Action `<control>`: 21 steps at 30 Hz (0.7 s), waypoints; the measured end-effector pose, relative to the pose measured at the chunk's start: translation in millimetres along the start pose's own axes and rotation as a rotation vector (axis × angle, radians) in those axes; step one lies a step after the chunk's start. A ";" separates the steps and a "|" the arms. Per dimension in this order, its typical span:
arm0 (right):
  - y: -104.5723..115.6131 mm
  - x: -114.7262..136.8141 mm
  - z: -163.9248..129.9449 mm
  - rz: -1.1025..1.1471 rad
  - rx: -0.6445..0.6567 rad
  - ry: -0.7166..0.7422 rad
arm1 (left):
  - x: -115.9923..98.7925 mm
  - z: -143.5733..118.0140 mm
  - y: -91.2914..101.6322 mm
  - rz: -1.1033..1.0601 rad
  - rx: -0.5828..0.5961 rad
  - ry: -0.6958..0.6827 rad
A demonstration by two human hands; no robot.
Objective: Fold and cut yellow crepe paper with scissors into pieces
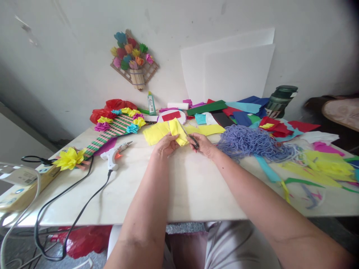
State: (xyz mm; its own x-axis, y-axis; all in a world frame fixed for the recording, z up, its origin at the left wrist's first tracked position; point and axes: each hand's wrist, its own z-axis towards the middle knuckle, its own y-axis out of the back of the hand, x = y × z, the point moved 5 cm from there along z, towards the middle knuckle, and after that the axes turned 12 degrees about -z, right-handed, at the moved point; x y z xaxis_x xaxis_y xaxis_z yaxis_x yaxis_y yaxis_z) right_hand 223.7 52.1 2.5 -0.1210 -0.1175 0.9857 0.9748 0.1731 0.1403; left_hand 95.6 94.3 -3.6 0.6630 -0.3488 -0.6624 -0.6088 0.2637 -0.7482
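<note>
My left hand [167,144] pinches a folded piece of yellow crepe paper [177,131] over the middle of the table. In my right hand [203,144] is a pair of scissors [194,143], my fingers closed around the dark handles. The blades point up and left, against the right side of the folded paper; whether they are cutting into it I cannot tell. Behind my left hand a wider yellow crepe sheet [154,133] lies on the table. Another yellow strip [210,129] stretches off to the right, beyond my right hand.
At left are a glue gun [112,156] with its cord, a flower-decorated woven panel [108,134] and a power strip [17,192]. A tangle of purple yarn [246,142], coloured paper scraps [328,164] and a dark green bottle [281,101] occupy the right. A glue bottle [151,104] stands behind.
</note>
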 end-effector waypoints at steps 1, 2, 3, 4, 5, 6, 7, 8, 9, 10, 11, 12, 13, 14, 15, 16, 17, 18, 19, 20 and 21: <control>0.3 0.3 -0.4 0.006 0.003 -0.007 | 0.2 -0.2 -0.4 0.001 0.003 -0.001; 0.5 0.5 -0.7 0.010 0.005 -0.013 | 0.4 -0.5 -0.9 0.003 0.007 0.000; 0.8 0.7 -0.8 0.011 0.005 -0.017 | 0.7 -0.7 -1.3 0.007 0.009 0.002; 1.1 0.9 -0.9 0.010 0.004 -0.019 | 1.0 -0.9 -1.6 0.011 0.011 0.005; 1.3 1.3 -1.0 0.007 0.003 -0.020 | 1.2 -1.0 -1.8 0.014 0.012 0.007; 1.5 1.7 -1.0 0.004 0.001 -0.019 | 1.4 -1.1 -1.9 0.018 0.012 0.009; 1.6 2.1 -1.0 0.002 0.000 -0.020 | 1.6 -1.1 -1.9 0.021 0.013 0.010; 1.7 2.6 -1.0 0.000 -0.001 -0.021 | 1.7 -1.0 -1.8 0.024 0.017 0.012; 1.8 3.0 -0.9 0.000 -0.002 -0.022 | 1.9 -0.9 -1.7 0.027 0.021 0.014; 2.0 3.3 -0.8 0.000 -0.005 -0.024 | 2.1 -0.7 -1.7 0.031 0.027 0.016; 2.2 3.6 -0.6 0.000 -0.008 -0.024 | 2.3 -0.6 -1.7 0.035 0.034 0.018; 2.4 3.8 -0.4 -0.001 -0.010 -0.023 | 2.4 -0.4 -1.8 0.038 0.041 0.020; 2.4 3.8 -0.1 -0.002 -0.011 -0.020 | 2.5 -0.4 -1.9 0.041 0.047 0.021; 2.6 3.7 0.3 -0.002 -0.013 -0.018 | 2.5 -0.3 -2.0 0.044 0.050 0.020; 2.6 3.4 0.7 -0.001 -0.014 -0.015 | 2.6 -0.3 -2.1 0.046 0.050 0.019; 2.8 3.1 1.2 -0.001 -0.016 -0.013 | 2.6 -0.4 -2.3 0.048 0.049 0.018; 2.9 2.7 1.6 -0.002 -0.020 -0.011 | 2.7 -0.4 -2.6 0.050 0.048 0.018; 3.2 2.2 2.1 -0.003 -0.026 -0.010 | 2.7 -0.5 -2.9 0.052 0.046 0.018; 3.3 1.8 2.5 -0.005 -0.031 -0.011 | 2.8 -0.6 -3.2 0.053 0.043 0.018; 3.4 1.3 3.0 -0.006 -0.033 -0.011 | 2.9 -0.6 -3.5 0.051 0.040 0.018; 3.4 1.0 3.5 -0.008 -0.035 -0.010 | 2.9 -0.7 -3.8 0.048 0.037 0.018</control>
State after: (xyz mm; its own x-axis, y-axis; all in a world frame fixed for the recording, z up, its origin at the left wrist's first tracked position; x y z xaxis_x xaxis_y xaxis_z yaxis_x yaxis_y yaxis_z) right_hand 226.3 56.0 4.2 -0.1309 -0.1093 0.9853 0.9798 0.1373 0.1454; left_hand 99.6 91.7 -2.7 0.6250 -0.3508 -0.6974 -0.6230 0.3141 -0.7164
